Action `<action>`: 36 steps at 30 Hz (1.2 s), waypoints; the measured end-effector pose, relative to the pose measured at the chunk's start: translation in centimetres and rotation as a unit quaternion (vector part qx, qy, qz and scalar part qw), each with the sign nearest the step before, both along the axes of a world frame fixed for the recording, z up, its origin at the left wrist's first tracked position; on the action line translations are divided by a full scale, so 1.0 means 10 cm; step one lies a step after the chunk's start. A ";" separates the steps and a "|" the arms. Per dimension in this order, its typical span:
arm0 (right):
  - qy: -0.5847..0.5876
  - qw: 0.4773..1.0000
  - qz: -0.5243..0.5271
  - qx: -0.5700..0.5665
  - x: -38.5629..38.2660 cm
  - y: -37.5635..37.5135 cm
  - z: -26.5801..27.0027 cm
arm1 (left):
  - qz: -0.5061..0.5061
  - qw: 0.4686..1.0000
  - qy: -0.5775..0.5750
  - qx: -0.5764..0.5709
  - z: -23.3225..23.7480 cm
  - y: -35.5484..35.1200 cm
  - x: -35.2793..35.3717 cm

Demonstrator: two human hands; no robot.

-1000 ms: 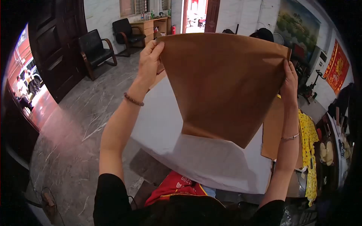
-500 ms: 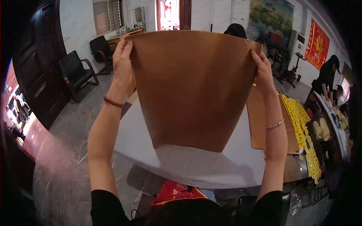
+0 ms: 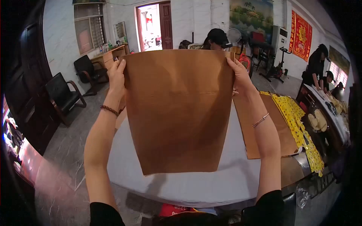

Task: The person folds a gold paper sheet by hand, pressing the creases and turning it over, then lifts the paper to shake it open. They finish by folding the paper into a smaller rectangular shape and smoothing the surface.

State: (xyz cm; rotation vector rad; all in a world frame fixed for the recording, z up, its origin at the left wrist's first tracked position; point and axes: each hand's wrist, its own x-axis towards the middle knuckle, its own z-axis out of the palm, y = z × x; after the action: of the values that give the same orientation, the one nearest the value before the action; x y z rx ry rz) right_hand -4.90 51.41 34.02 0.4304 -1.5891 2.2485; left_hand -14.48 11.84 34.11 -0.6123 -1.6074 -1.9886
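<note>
Your left hand [image 3: 117, 75] and right hand [image 3: 241, 75] pinch the brown sheet [image 3: 179, 113] near its upper corners, about equally close; it hangs below and between them, longer axis hard to tell. Its lower edge is over the white tabletop [image 3: 188, 188], contact unclear; white shows either side, flat cardboard [image 3: 281, 126] to the right

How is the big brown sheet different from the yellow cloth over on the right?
The brown sheet is plain, while the yellow cloth has a small dark pattern.
The brown sheet is held up by the left hand and right hand; neither of those hands touches the yellow cloth.
The brown sheet looks broad; the yellow cloth shows as a narrower, uneven strip.
Both look thin.
</note>
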 end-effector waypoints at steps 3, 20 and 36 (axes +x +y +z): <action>0.001 1.000 -0.028 0.005 -0.11 0.00 0.08 | 0.019 0.999 -0.031 -0.030 0.09 0.09 0.01; 0.058 0.996 -0.055 0.032 -0.13 0.29 0.19 | -0.219 0.975 0.011 0.044 -0.22 0.15 0.19; 0.075 0.976 -0.166 0.122 0.15 0.54 0.45 | -0.057 0.991 0.079 -0.088 0.23 0.24 0.43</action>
State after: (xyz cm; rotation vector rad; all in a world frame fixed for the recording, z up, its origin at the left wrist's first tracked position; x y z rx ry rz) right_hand -3.44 56.78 38.47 0.3573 -1.7198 1.7430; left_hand -10.21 14.28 36.40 -0.9239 -1.6945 -1.8374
